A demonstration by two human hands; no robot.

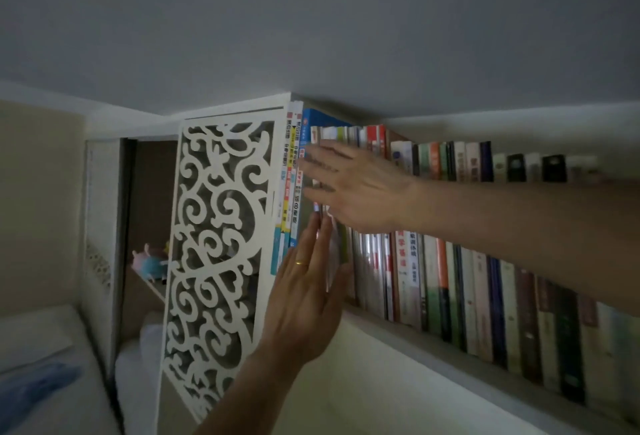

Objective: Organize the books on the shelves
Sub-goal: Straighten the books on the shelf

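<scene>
A long row of upright books (pixel 450 282) fills a high shelf (pixel 398 337) just under the ceiling. At its left end stand tall books with white, yellow and blue spines (pixel 292 188). My right hand (pixel 356 185) reaches in from the right, fingers straight, pressing flat against the spines near that left end. My left hand (pixel 304 299), a gold ring on one finger, comes up from below with straight fingers laid against the lower spines of a thin book (pixel 329 254). The books behind both hands are partly hidden.
A white fretwork side panel (pixel 214 244) with scroll cut-outs closes the shelf's left end. Behind it, a lower ledge holds a pink and blue plush toy (pixel 150 261). The grey ceiling sits right above the books. A white and blue cloth (pixel 38 386) lies at lower left.
</scene>
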